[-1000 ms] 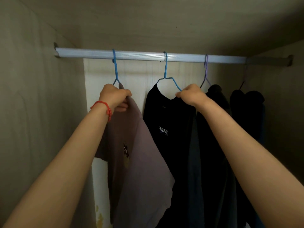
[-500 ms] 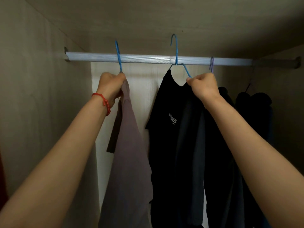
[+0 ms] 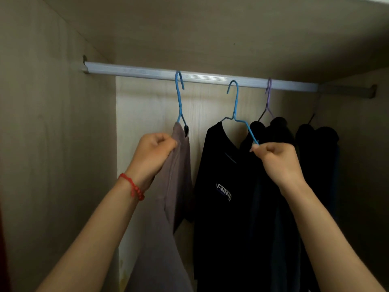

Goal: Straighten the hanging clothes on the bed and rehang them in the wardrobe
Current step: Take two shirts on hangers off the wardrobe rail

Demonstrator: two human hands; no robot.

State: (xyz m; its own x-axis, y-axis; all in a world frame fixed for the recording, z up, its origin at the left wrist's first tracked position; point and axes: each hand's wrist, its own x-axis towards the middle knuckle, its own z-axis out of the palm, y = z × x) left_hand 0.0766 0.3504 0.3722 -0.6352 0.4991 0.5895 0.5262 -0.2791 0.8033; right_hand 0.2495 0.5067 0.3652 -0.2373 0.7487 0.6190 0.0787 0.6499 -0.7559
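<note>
Blue wire hangers (image 3: 236, 106) sit just below the wardrobe rail (image 3: 200, 77); left hand (image 3: 154, 155) fingers clamp the mauve shirt (image 3: 168, 207), right hand (image 3: 277, 163) fingers pinch the black shirt's (image 3: 221, 186) hanger.

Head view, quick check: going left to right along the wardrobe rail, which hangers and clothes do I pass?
Blue hanger with the mauve shirt → blue hanger with the black printed T-shirt → purple hanger with a dark garment → another dark garment at the far right.
</note>
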